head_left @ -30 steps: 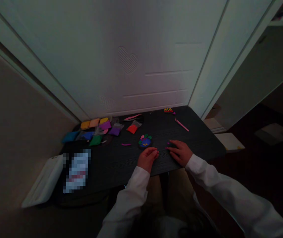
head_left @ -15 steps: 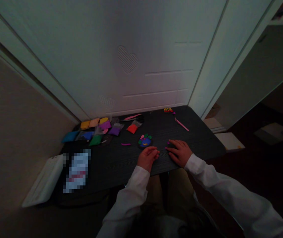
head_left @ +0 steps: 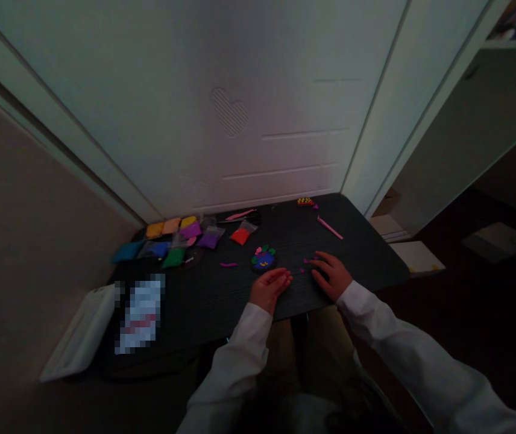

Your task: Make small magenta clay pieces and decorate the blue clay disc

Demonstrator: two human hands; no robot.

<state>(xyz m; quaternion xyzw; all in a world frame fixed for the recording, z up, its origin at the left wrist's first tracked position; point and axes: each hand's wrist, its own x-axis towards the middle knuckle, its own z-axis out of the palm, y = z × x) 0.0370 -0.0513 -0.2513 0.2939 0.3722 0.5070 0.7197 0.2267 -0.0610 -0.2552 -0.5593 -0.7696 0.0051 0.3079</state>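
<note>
My right hand (head_left: pixel 331 276) rests on the dark table with its fingers spread, close to a few small purple clay bits (head_left: pixel 304 269). My left hand (head_left: pixel 270 289) has its fingers pressed together in front of a round clay piece (head_left: pixel 263 260); whatever may lie between them is too small to make out. The round piece is blue in the middle, with green, pink and yellow parts around and on it. Left of it lies a thin purple clay strip (head_left: pixel 228 264).
Several bags of coloured clay, among them a red bag (head_left: pixel 242 233) and a green bag (head_left: pixel 174 257), lie at the back left. A pink tool (head_left: pixel 330 227) and a small yellow-and-red clay piece (head_left: pixel 304 202) are at the back right. A white wall (head_left: pixel 285 90) stands behind the table (head_left: pixel 204 307).
My right hand has drawn slightly back and right, uncovering more of the purple bits. My left hand stays almost where it was. The view has shifted a little.
</note>
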